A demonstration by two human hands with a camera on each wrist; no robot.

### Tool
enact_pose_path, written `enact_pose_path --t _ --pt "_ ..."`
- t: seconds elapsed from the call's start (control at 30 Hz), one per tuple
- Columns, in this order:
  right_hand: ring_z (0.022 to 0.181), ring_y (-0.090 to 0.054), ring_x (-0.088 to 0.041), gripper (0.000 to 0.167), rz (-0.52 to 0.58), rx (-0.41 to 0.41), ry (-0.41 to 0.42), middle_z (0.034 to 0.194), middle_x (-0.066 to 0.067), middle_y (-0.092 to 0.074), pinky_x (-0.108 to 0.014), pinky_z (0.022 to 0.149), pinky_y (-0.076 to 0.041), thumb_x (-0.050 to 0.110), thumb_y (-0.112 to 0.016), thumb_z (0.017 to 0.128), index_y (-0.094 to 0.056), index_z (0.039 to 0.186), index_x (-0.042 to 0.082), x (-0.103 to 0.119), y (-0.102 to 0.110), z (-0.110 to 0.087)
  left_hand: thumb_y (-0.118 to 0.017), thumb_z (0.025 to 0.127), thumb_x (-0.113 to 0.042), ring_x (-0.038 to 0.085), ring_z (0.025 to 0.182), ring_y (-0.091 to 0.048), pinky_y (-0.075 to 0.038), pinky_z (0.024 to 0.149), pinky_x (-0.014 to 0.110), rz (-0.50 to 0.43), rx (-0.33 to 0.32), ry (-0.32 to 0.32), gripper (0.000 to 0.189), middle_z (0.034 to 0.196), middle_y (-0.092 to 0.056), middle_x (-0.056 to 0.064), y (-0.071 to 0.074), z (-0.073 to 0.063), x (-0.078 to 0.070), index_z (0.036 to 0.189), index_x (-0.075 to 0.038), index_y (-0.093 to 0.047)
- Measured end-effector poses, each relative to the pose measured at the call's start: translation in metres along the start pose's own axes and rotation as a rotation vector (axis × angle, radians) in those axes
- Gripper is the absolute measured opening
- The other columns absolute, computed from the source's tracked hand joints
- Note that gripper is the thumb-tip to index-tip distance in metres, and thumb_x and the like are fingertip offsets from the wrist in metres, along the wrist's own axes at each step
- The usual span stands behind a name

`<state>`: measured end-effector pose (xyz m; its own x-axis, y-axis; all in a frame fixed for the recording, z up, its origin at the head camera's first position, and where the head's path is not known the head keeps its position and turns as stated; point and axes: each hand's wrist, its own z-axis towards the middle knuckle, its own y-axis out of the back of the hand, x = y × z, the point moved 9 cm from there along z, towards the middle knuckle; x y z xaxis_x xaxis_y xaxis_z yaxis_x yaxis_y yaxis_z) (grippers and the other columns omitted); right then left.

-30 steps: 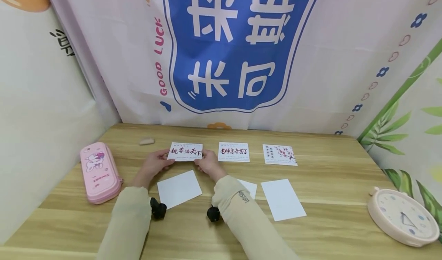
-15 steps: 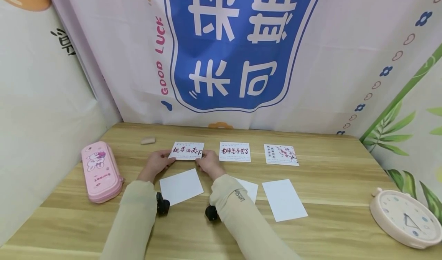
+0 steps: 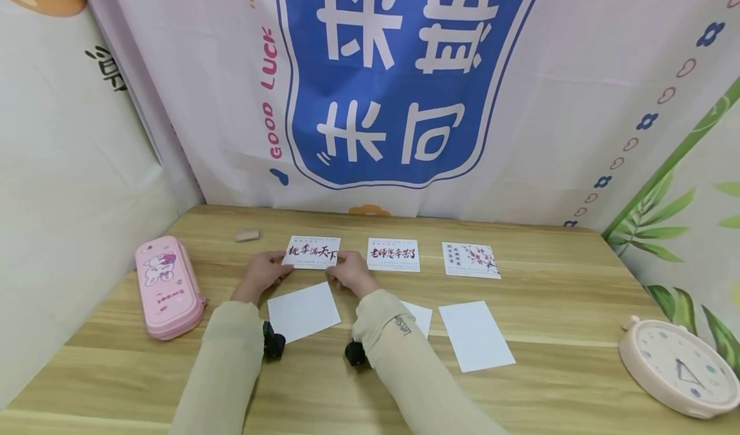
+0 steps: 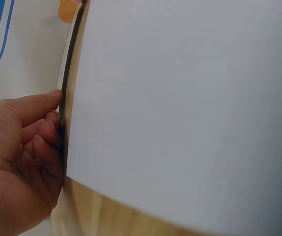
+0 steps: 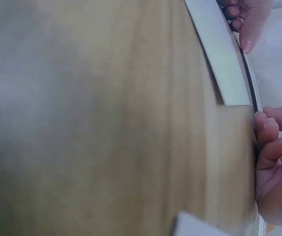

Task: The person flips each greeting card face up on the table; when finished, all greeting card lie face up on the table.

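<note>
A white card with dark red handwritten-style Chinese characters point(image 3: 313, 252) is at the back left of the table. My left hand point(image 3: 266, 272) holds its left edge between thumb and fingers. At the opposite edge, near the lower right corner, my right hand point(image 3: 352, 272) pinches it. In the left wrist view the fingers of the left hand point(image 4: 25, 142) are curled at the thin card edge. Both hands show in the right wrist view, the right hand point(image 5: 281, 167) nearer the camera. A blank white card point(image 3: 304, 311) lies askew just in front of them.
To the right are a second lettered card point(image 3: 393, 255) and a blossom-printed card point(image 3: 471, 259). Another blank card point(image 3: 476, 336) lies in front; one more is partly under the right sleeve point(image 3: 399, 338). A pink pencil case point(image 3: 169, 287), a small eraser-like block point(image 3: 248, 235) and a clock point(image 3: 679, 367) stand around.
Both hands stay at the sides of the lettered card, which has barely shifted. The left forearm has moved slightly to the right, and the head view has turned a little.
</note>
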<state>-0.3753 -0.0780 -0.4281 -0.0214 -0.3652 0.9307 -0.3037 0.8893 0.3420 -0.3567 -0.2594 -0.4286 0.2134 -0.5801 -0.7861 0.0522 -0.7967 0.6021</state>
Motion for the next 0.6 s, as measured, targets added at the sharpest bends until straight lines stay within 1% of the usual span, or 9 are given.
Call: enact_pose_path --t 0.13,0.2,0.3,0.4,0.47,0.53,0.6 --pt "0.038 -0.046 -0.01 0.057 -0.017 0.001 -0.001 0.06 -0.006 -0.06 -0.019 0.04 -0.041 0.004 -0.063 0.076 -0.038 0.126 -0.004 0.0 -0.001 -0.002 -0.058 0.082 -0.014 0.012 0.054 -0.048 -0.041 0.049 0.023 0.011 -0.01 0.007 0.048 0.071 -0.054 0.007 0.0 -0.001 0.001 0.123 0.006 -0.042" --pt "0.038 -0.046 -0.01 0.057 -0.013 0.0 0.008 0.06 -0.005 -0.06 -0.019 0.04 -0.041 0.006 -0.064 0.076 -0.038 0.126 -0.004 -0.001 0.0 -0.001 -0.058 0.082 -0.014 0.012 0.055 -0.048 -0.041 0.049 0.022 0.009 -0.014 0.005 0.049 0.072 -0.055 0.008 0.0 -0.002 0.0 0.123 0.007 -0.041" --pt "0.04 -0.046 -0.01 0.058 0.037 0.013 0.026 0.061 -0.007 -0.06 -0.019 0.04 -0.04 0.007 -0.064 0.076 -0.037 0.127 -0.003 -0.001 0.001 -0.001 -0.057 0.083 -0.014 0.011 0.056 -0.049 -0.042 0.051 0.022 -0.012 -0.008 -0.001 0.05 0.075 -0.056 0.009 0.0 -0.004 -0.003 0.124 0.007 -0.04" --pt "0.041 -0.046 -0.011 0.06 0.112 0.038 0.025 0.063 -0.008 -0.059 -0.019 0.041 -0.039 0.009 -0.063 0.078 -0.034 0.129 -0.001 -0.001 0.0 -0.003 -0.056 0.083 -0.013 0.011 0.055 -0.05 -0.043 0.052 0.023 -0.07 0.024 -0.017 0.052 0.075 -0.057 0.01 0.002 -0.007 -0.006 0.125 0.009 -0.037" --pt "0.043 -0.046 -0.011 0.065 0.157 0.05 0.007 0.065 -0.008 -0.059 -0.02 0.042 -0.039 0.01 -0.063 0.078 -0.029 0.132 0.001 -0.002 -0.001 -0.004 -0.055 0.084 -0.013 0.011 0.055 -0.051 -0.043 0.052 0.023 -0.116 0.059 -0.03 0.054 0.074 -0.058 0.009 0.003 -0.01 -0.007 0.127 0.01 -0.033" --pt "0.044 -0.047 -0.011 0.065 0.168 0.055 0.004 0.068 -0.009 -0.06 -0.02 0.042 -0.039 0.011 -0.063 0.078 -0.029 0.133 0.002 0.0 0.001 -0.006 -0.055 0.084 -0.013 0.012 0.056 -0.052 -0.044 0.053 0.025 -0.16 0.093 -0.038 0.056 0.074 -0.059 0.01 0.005 -0.013 -0.008 0.129 0.009 -0.029" --pt "0.045 -0.049 -0.013 0.065 0.174 0.054 0.018 0.071 -0.014 -0.061 -0.021 0.043 -0.04 0.012 -0.063 0.078 -0.029 0.133 0.002 0.004 0.005 -0.007 -0.054 0.085 -0.014 0.014 0.059 -0.053 -0.045 0.056 0.026 -0.19 0.112 -0.049 0.058 0.077 -0.06 0.012 0.007 -0.015 -0.009 0.131 0.007 -0.027"
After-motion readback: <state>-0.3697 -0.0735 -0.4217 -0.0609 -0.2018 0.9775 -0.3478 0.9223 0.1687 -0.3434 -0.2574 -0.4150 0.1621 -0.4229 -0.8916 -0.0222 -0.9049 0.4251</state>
